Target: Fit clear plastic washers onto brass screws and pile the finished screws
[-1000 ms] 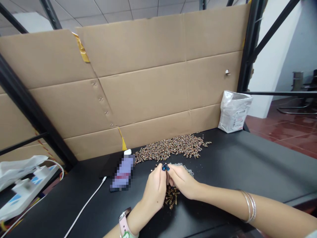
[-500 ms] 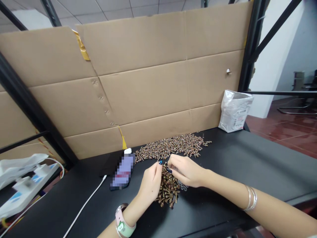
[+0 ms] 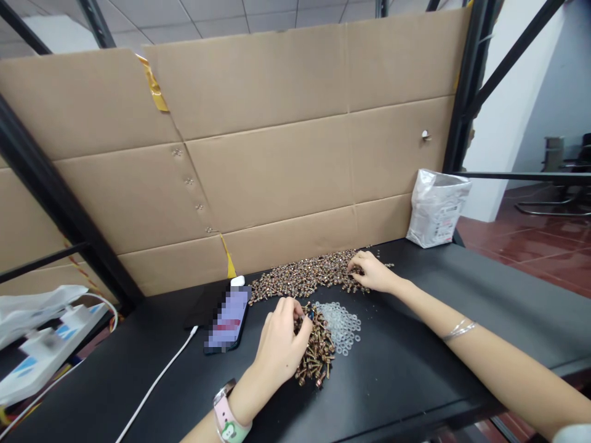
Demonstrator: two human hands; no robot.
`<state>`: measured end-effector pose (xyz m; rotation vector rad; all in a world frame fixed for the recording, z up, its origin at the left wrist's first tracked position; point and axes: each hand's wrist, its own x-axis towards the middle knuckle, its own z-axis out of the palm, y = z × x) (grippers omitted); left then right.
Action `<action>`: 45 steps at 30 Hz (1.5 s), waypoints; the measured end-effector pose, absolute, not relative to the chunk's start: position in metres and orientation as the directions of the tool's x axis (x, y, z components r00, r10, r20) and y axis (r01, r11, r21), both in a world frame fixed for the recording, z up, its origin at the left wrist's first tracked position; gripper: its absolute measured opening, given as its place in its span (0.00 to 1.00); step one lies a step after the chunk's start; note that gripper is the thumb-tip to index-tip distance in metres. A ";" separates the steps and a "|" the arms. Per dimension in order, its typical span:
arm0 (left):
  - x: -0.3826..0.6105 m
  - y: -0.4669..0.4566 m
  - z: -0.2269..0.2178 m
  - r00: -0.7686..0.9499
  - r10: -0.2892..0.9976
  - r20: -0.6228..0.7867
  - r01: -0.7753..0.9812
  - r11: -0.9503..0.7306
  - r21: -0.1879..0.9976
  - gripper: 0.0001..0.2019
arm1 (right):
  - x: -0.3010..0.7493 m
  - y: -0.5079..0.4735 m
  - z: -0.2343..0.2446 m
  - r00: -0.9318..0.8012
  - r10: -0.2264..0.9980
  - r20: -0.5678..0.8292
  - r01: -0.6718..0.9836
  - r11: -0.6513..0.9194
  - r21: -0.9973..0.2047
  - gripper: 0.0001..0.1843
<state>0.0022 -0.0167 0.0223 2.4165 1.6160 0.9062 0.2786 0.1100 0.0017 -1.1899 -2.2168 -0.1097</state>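
Observation:
A long heap of brown screws lies at the back of the black table. My right hand rests on the right end of that heap, fingers curled into the screws. My left hand sits beside a smaller pile of screws, fingertips pinched together at the top of it; what they pinch is too small to name. A patch of clear plastic washers lies just right of the small pile.
A phone with a white cable lies left of my left hand. A cardboard wall backs the table. A white plastic bag stands at the back right. A white power strip sits far left.
My hands were pinched together over the small pile. The right hand has since moved away to the far heap of screws, uncovering the washers. The left hand stays by the small pile.

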 end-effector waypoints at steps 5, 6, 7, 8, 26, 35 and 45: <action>0.001 -0.019 0.023 0.284 0.851 0.441 0.770 -0.477 0.423 0.04 | 0.272 0.111 -0.002 -0.435 0.721 0.539 0.762 0.614 -0.206 0.06; 0.001 -0.020 0.023 0.287 0.851 0.439 0.770 -0.478 0.423 0.04 | 0.270 0.110 -0.002 -0.444 0.717 0.537 0.757 0.621 -0.203 0.07; 0.001 -0.020 0.023 0.289 0.852 0.436 0.770 -0.477 0.423 0.04 | 0.269 0.110 -0.002 -0.453 0.713 0.536 0.752 0.628 -0.200 0.07; 0.001 -0.020 0.023 0.289 0.853 0.435 0.770 -0.477 0.425 0.03 | 0.267 0.109 -0.002 -0.462 0.708 0.534 0.747 0.635 -0.197 0.07; 0.000 -0.023 0.023 0.313 0.843 0.438 0.745 -0.504 0.438 0.02 | 0.263 0.111 -0.004 -0.468 0.690 0.552 0.736 0.650 -0.189 0.06; -0.001 -0.025 0.024 0.326 0.836 0.441 0.742 -0.516 0.428 0.02 | 0.264 0.109 0.001 -0.434 0.706 0.559 0.747 0.629 -0.216 0.06; -0.001 -0.024 0.024 0.319 0.833 0.453 0.742 -0.516 0.427 0.03 | 0.261 0.107 -0.001 -0.456 0.721 0.523 0.724 0.641 -0.253 0.06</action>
